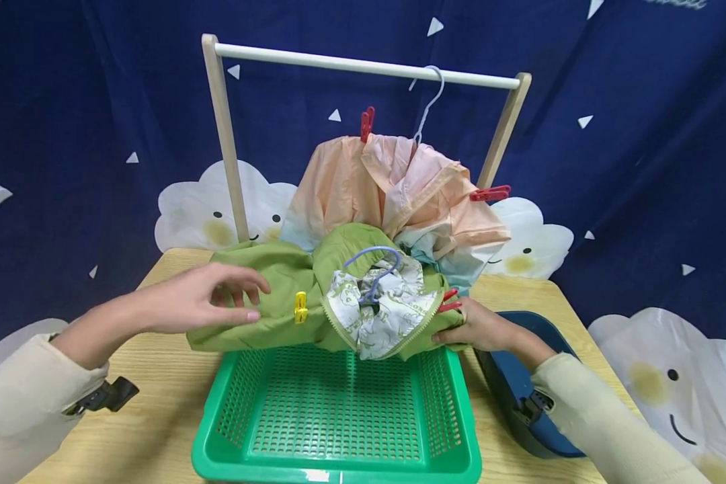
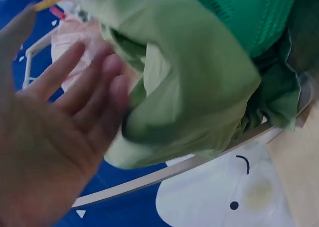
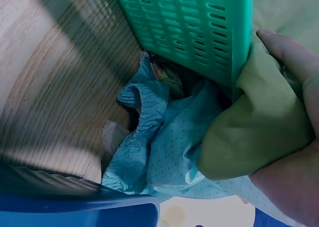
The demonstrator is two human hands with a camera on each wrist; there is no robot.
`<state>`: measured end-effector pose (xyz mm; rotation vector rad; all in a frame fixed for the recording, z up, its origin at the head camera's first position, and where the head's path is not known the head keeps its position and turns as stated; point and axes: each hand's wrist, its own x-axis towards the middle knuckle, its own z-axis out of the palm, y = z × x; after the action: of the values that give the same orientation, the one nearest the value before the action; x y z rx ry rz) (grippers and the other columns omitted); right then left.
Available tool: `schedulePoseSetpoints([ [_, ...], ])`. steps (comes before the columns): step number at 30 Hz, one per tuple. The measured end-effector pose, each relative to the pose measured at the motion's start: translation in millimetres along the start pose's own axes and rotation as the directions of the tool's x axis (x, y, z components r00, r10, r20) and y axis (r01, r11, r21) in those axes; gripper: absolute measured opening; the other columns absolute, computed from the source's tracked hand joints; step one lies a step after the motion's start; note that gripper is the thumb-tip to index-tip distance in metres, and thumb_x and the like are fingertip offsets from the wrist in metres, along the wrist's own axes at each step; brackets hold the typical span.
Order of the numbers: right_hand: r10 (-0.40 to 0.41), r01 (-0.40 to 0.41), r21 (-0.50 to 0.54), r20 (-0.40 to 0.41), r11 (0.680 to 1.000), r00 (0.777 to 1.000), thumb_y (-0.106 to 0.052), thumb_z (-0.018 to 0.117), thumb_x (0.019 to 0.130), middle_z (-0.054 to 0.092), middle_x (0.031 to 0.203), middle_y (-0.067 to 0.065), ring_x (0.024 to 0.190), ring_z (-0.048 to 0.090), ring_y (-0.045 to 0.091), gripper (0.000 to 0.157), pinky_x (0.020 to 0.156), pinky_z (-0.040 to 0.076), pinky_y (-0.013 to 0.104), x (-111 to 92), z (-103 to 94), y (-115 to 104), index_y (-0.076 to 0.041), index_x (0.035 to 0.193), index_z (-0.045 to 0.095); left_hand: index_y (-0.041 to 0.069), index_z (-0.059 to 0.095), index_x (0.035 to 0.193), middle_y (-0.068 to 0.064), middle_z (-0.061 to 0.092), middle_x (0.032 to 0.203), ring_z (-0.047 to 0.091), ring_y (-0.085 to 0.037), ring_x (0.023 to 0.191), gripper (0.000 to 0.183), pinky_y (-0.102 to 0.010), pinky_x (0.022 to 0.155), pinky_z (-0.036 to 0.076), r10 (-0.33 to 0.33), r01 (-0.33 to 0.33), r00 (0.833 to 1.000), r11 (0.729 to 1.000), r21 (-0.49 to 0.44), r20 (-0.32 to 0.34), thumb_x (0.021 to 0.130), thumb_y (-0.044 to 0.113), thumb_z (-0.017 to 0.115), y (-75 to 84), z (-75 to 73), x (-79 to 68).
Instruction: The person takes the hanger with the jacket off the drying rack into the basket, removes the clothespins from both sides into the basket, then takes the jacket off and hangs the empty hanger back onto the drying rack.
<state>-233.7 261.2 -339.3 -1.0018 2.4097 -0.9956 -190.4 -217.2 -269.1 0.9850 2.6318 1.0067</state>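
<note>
A green jacket (image 1: 278, 269) with a white printed lining (image 1: 393, 316) lies across the back of a green plastic basket (image 1: 339, 470). The hook of a purple hanger (image 1: 372, 250) sticks up through its collar. One yellow clothespin (image 1: 300, 308) is clipped on the jacket's left part, and a red clothespin (image 1: 450, 300) on its right. Over the left sleeve hovers my left hand (image 1: 220, 299), fingers loosely bent and holding nothing; the left wrist view shows its palm beside the green cloth (image 2: 194, 77). My right hand (image 1: 480, 326) grips the jacket's right side, thumb against green fabric (image 3: 259, 127).
Behind stands a rack with a white rail (image 1: 339, 62), where a peach and blue jacket (image 1: 345, 178) hangs with red clothespins (image 1: 490, 193) on it. A dark blue bin (image 1: 541, 396) is right of the basket on the wooden table (image 1: 139, 396).
</note>
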Motion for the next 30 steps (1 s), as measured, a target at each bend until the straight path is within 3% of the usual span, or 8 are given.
schedulePoseSetpoints([
  [3,0.013,-0.013,0.000,-0.010,1.000,1.000,-0.012,0.074,0.092,0.074,0.096,0.009,0.073,0.060,0.004,0.025,0.067,0.053,0.025,-0.2,-0.1,1.3,-0.007,0.116,0.070,0.007,0.068,0.126,0.002,0.072,0.108,0.062,-0.004,0.085,0.046,-0.023,0.072,0.052,-0.012,0.015,0.989,1.000,-0.022,0.151,0.090,0.034,0.077,-5.8,7.9,-2.5],
  [7,0.025,-0.025,0.012,-0.011,1.000,1.000,-0.012,0.074,0.092,0.074,0.096,0.010,0.072,0.060,0.004,0.025,0.066,0.053,0.025,-0.7,-0.1,2.4,-0.006,0.116,0.070,0.015,0.073,0.109,0.012,0.067,0.090,0.055,0.000,0.077,0.027,-0.021,0.070,0.048,0.028,-0.025,0.975,1.000,-0.018,0.220,0.088,0.031,0.079,-15.7,16.9,-3.4],
  [10,0.023,-0.023,0.009,-0.014,1.000,1.000,-0.013,0.074,0.093,0.074,0.093,0.009,0.070,0.060,0.004,0.024,0.065,0.053,0.025,-1.1,0.0,2.2,-0.007,0.115,0.070,0.020,0.070,0.089,0.017,0.055,0.076,0.050,0.002,0.071,0.007,-0.021,0.066,0.044,0.079,-0.075,0.975,0.997,-0.028,0.207,0.092,0.024,0.075,-21.8,21.1,-3.5],
  [13,0.015,-0.015,0.001,-0.022,1.000,1.000,-0.014,0.074,0.093,0.073,0.088,0.006,0.067,0.059,0.003,0.021,0.063,0.052,0.025,-2.1,0.7,1.7,-0.009,0.113,0.071,0.017,0.068,0.085,0.018,0.050,0.072,0.045,0.003,0.066,0.011,-0.021,0.061,0.041,0.094,-0.086,0.981,0.995,-0.050,0.172,0.096,0.019,0.069,-27.0,23.9,-3.7],
  [19,0.006,-0.005,0.019,-0.027,1.000,1.000,-0.013,0.072,0.094,0.061,0.072,-0.002,0.058,0.050,-0.001,0.013,0.056,0.048,0.023,-7.2,2.0,-5.5,-0.012,0.107,0.070,0.013,0.073,0.092,0.016,0.047,0.068,0.038,0.004,0.058,0.012,-0.020,0.053,0.038,0.032,-0.025,0.992,0.998,-0.062,0.122,0.099,0.017,0.064,-33.6,29.2,-5.6],
  [22,0.049,-0.049,0.024,-0.039,0.999,0.998,-0.017,0.069,0.097,0.053,0.066,-0.005,0.055,0.047,-0.001,0.012,0.054,0.047,0.022,-12.9,3.1,-12.0,-0.012,0.108,0.071,0.013,0.072,0.089,0.016,0.043,0.066,0.037,0.004,0.057,0.014,-0.019,0.052,0.037,0.031,-0.025,0.996,0.998,-0.063,0.087,0.100,0.016,0.063,-36.7,32.1,-7.3],
  [28,0.104,-0.109,-0.030,-0.130,0.994,0.986,-0.023,0.062,0.102,0.058,0.073,-0.004,0.056,0.051,-0.001,0.027,0.055,0.049,0.023,-27.4,6.6,-19.5,-0.012,0.125,0.069,0.012,0.074,0.096,0.012,0.054,0.072,0.042,0.003,0.061,0.016,-0.021,0.056,0.042,0.035,-0.033,0.999,0.992,-0.120,0.019,0.102,0.015,0.059,-48.2,40.9,-9.9],
  [30,0.086,-0.098,-0.070,-0.153,0.993,0.984,-0.024,0.059,0.103,0.051,0.070,-0.007,0.056,0.043,-0.001,0.020,0.053,0.044,0.024,-32.5,7.7,-20.2,-0.013,0.115,0.072,0.012,0.074,0.102,0.010,0.059,0.077,0.044,0.003,0.064,0.016,-0.022,0.060,0.044,0.033,-0.033,0.999,0.990,-0.138,-0.006,0.102,0.014,0.058,-51.8,44.4,-11.0],
])
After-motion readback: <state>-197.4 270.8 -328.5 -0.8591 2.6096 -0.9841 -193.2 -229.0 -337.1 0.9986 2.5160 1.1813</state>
